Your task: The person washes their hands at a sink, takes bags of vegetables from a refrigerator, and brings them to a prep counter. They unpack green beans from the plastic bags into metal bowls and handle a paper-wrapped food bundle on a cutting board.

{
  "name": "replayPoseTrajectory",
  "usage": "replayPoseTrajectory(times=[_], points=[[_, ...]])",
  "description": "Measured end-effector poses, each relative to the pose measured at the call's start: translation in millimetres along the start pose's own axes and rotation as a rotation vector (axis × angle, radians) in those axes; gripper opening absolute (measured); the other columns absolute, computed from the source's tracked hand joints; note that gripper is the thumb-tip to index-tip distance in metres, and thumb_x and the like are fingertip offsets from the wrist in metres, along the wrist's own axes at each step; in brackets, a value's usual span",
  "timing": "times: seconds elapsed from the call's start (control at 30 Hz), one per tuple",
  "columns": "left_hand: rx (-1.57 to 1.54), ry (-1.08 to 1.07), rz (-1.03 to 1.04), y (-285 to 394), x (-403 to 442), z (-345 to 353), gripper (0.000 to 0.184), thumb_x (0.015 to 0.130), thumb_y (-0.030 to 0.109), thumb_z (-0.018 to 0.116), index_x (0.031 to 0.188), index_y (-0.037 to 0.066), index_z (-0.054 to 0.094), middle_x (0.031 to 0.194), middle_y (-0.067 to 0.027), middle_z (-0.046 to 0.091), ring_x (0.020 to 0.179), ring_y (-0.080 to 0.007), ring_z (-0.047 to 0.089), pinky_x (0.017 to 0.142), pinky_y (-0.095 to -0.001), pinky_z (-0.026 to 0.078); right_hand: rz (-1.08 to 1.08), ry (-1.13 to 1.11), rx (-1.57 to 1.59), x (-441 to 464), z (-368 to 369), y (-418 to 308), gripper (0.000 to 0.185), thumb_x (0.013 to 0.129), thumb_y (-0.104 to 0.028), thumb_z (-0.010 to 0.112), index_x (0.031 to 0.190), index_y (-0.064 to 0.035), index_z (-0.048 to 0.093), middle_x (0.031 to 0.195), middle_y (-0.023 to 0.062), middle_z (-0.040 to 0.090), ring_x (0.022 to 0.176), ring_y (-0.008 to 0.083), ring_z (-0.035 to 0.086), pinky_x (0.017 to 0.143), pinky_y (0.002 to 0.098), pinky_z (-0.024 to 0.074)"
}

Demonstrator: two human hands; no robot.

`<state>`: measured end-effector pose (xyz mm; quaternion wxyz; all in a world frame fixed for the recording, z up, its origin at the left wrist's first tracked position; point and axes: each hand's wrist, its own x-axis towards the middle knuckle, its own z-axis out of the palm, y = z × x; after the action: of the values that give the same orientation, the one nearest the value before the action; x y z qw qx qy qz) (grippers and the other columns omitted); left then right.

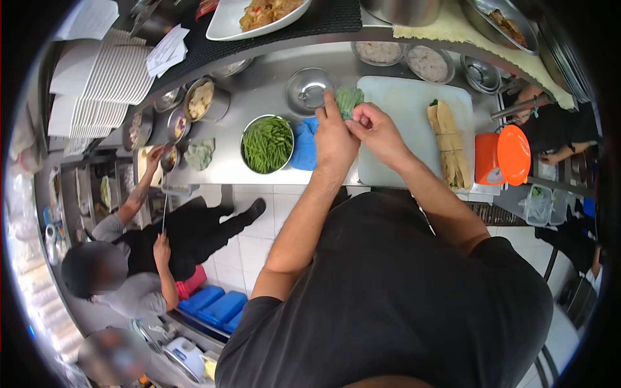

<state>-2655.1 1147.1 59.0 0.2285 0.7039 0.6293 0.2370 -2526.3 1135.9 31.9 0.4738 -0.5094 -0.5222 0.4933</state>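
Note:
My left hand (336, 139) and my right hand (381, 134) are close together over the steel counter, at the left edge of a white cutting board (388, 145). A crumpled green bundle (350, 101), maybe a cloth or thin bag, is at their fingertips. My right fingers pinch at its lower edge. The left forefinger points away from me along its left side, and the other left fingers are partly hidden. Beside my left hand lie a blue cloth (304, 145) and a round steel bowl of cut green beans (267, 143). An empty metal bowl (309, 90) is just beyond.
A tied, pale long bundle (449, 142) lies on the board's right side, beside an orange scale (488, 158). Bowls of pale food (427, 63) line the back, under a shelf (291, 40). At left, a co-worker (149, 252) reaches to the counter near a grey-green crumpled cloth (200, 154).

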Motion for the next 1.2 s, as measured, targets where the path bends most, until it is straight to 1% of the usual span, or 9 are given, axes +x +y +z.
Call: replayPoseTrajectory(times=[0.2,0.3,0.33,0.47,1.0,1.07,1.1,1.13,1.2], points=[[-0.237,-0.298,0.413,-53,12,-11,0.096,0.084,0.013,0.078,0.159,-0.003,0.021,0.144,-0.0321,0.047,0.120,-0.0454,0.063,0.099,-0.0460,0.054,-0.116,0.051,-0.165,-21,9,-15,0.024,0.092,-0.010,0.072,0.085,-0.0061,0.050,0.085,0.0014,0.045,0.076,0.0150,0.042,0.070,0.0329,0.0412],[-1.128,-0.958,-0.041,-71,27,-50,0.091,0.094,0.021,0.073,0.161,-0.002,0.016,0.152,-0.0260,0.044,0.125,-0.0335,0.063,0.104,-0.0412,0.051,-0.049,-0.045,-0.234,-42,-1,-45,0.024,0.093,-0.011,0.072,0.085,-0.0057,0.050,0.085,0.0028,0.045,0.079,0.0158,0.043,0.073,0.0333,0.0411],[-1.337,-0.933,-0.299,-57,26,-61,0.063,0.101,0.026,0.067,0.149,-0.004,0.040,0.134,-0.0176,0.060,0.112,-0.0217,0.067,0.094,-0.0358,0.055,-0.071,-0.084,-0.241,-44,2,-51,0.024,0.093,-0.011,0.072,0.086,-0.0057,0.050,0.085,0.0032,0.046,0.079,0.0165,0.043,0.073,0.0335,0.0411],[-1.383,-0.815,-0.187,-49,19,-34,0.026,0.100,0.027,0.069,0.100,0.002,0.066,0.090,-0.0061,0.069,0.080,-0.0141,0.066,0.067,-0.0287,0.054,-0.147,-0.091,-0.306,-47,21,-52,0.026,0.093,-0.015,0.073,0.087,-0.0059,0.050,0.086,0.0042,0.047,0.080,0.0194,0.044,0.074,0.0345,0.0408],[-1.091,-0.641,-0.231,-46,17,-25,0.045,0.089,0.033,0.080,0.116,-0.001,0.066,0.100,-0.0097,0.070,0.081,-0.0176,0.067,0.070,-0.0326,0.054,-0.098,0.108,-0.338,-67,47,-34,0.039,0.091,-0.021,0.077,0.078,-0.0058,0.044,0.081,0.0049,0.044,0.072,0.0211,0.042,0.066,0.0376,0.0399],[-1.063,-0.624,-0.195,-55,21,-8,0.047,0.090,0.035,0.078,0.118,-0.001,0.066,0.102,-0.0102,0.070,0.081,-0.0187,0.068,0.072,-0.0334,0.055,-0.321,-0.008,-0.567,-75,45,-12,0.040,0.091,-0.022,0.077,0.075,-0.0069,0.044,0.077,0.0047,0.044,0.070,0.0227,0.044,0.068,0.0382,0.0417],[-1.247,-0.536,-0.276,-83,43,6,0.049,0.091,0.036,0.078,0.120,-0.001,0.066,0.103,-0.0106,0.070,0.082,-0.0197,0.068,0.072,-0.0353,0.056,-0.431,-0.067,-0.680,-83,47,-5,0.040,0.091,-0.023,0.077,0.074,-0.0074,0.044,0.075,0.0046,0.044,0.070,0.0235,0.044,0.069,0.0385,0.0427],[-1.430,-0.441,-0.361,-116,72,6,0.050,0.091,0.038,0.077,0.121,-0.001,0.065,0.104,-0.0111,0.069,0.082,-0.0208,0.069,0.073,-0.0372,0.057,-0.032,-0.250,-0.109,-117,65,-36,0.041,0.091,-0.025,0.078,0.070,-0.0089,0.046,0.073,0.0068,0.048,0.072,0.0283,0.049,0.075,0.0403,0.0452],[-1.504,-0.502,-0.603,-103,112,-59,0.048,0.093,0.037,0.075,0.121,0.000,0.065,0.102,-0.0114,0.069,0.083,-0.0217,0.070,0.071,-0.0389,0.059,-0.398,-0.131,-0.635,-120,32,-43,0.039,0.090,-0.023,0.078,0.069,-0.0090,0.048,0.076,0.0069,0.052,0.076,0.0267,0.052,0.077,0.0381,0.0459]])
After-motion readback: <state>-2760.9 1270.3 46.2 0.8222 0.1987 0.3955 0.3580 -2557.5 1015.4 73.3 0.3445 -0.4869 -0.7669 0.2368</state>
